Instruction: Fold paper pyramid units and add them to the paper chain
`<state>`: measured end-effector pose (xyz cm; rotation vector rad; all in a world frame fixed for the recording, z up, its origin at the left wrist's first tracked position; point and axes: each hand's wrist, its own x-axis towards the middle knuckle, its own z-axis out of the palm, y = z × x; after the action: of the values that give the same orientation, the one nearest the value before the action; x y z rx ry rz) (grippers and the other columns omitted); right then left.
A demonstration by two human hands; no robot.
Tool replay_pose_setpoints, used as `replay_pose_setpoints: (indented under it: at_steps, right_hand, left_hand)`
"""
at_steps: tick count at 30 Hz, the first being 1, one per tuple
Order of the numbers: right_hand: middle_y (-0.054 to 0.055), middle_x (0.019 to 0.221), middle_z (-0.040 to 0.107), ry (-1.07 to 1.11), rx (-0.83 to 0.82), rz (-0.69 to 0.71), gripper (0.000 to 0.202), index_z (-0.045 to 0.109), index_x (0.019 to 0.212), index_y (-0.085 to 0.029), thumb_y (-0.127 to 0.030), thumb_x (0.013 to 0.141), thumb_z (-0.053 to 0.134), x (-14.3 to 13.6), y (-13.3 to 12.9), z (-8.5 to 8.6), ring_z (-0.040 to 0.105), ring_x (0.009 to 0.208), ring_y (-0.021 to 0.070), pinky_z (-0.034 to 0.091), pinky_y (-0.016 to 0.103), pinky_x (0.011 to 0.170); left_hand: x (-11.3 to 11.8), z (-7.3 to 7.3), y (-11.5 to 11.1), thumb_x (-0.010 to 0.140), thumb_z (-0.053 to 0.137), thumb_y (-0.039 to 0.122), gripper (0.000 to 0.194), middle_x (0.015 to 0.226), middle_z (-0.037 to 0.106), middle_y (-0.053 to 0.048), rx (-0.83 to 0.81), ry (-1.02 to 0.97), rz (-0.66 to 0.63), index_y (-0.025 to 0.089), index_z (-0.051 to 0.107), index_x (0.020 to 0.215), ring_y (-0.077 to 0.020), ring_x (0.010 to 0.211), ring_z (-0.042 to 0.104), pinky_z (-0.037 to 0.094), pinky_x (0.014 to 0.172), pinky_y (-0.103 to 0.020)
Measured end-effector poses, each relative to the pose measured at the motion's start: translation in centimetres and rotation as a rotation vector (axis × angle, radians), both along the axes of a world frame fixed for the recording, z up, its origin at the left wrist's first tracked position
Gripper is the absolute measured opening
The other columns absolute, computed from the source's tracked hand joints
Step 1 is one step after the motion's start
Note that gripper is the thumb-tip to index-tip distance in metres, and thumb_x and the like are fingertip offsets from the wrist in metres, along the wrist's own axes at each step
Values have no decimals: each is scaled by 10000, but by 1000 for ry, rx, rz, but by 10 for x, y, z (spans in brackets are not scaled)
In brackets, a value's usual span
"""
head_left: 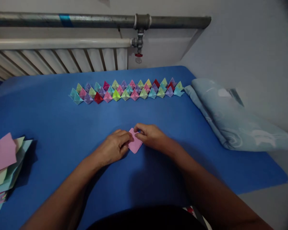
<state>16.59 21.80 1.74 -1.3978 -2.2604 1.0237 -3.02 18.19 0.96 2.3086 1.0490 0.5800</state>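
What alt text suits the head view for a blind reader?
Left hand and right hand hold folded pink paper over a blue surface. Beyond are colourful paper shapes in rows; a paper stack lies at left, a blanket at right.

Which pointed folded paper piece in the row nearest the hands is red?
The red, pointed paper piece toward the row's left end, between a purple piece and a pink piece; it's the only red one there.

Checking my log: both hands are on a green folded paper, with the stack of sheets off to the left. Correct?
The colour is wrong: the left hand and right hand are on a pink folded paper, as the head view shows. The stack of sheets is off to the left.
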Motion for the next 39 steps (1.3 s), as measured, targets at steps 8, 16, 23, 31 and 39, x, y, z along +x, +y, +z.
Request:
replay_pose_setpoints:
  at_steps: [8, 16, 23, 31, 39]
  right_hand:
    - [46, 900, 661, -52, 278, 260, 226, 670, 883, -180, -48, 788, 513, 21, 1, 16, 568, 874, 169, 382, 318, 851]
    - [64, 1009, 675, -3, 176, 325, 193, 645, 978, -182, -109, 821, 561, 25, -12, 8, 586, 919, 183, 412, 354, 882]
    - [35, 973, 686, 68, 161, 333, 193, 652, 939, -211, -113, 841, 518, 29, -7, 6, 600, 912, 171, 410, 347, 888]
    - [23, 862, 667, 72, 172, 297, 177, 650, 866, -192, -97, 851, 502, 26, -5, 4, 580, 835, 153, 405, 307, 837]
    - [44, 876, 590, 10, 175, 159, 171, 583, 749, -177, -103, 865, 482, 18, -8, 2, 536, 845, 156, 416, 299, 810]
  left_hand:
    - [-9, 0, 0, 762, 544, 146, 250, 1070, 666, -85, 10, 118, -32, 194, 592, 1002, -245, 1013, 603, 436, 916, -417]
    - [-14, 0, 2, 812, 576, 238, 221, 1105, 672, -61, -18, 114, -31, 226, 593, 1031, -238, 1040, 610, 416, 942, -420]
    - [-14, 4, 4, 781, 561, 209, 214, 1064, 691, -40, -94, 32, 28, 236, 630, 981, -220, 997, 629, 434, 925, -403]
    - [-12, 4, 2, 818, 583, 256, 182, 1087, 674, -62, -67, 32, 63, 213, 619, 992, -213, 990, 626, 462, 906, -393]
    - [-11, -6, 3, 910, 495, 280, 159, 1036, 651, -64, -41, -6, 121, 199, 625, 866, -183, 955, 614, 489, 871, -356]
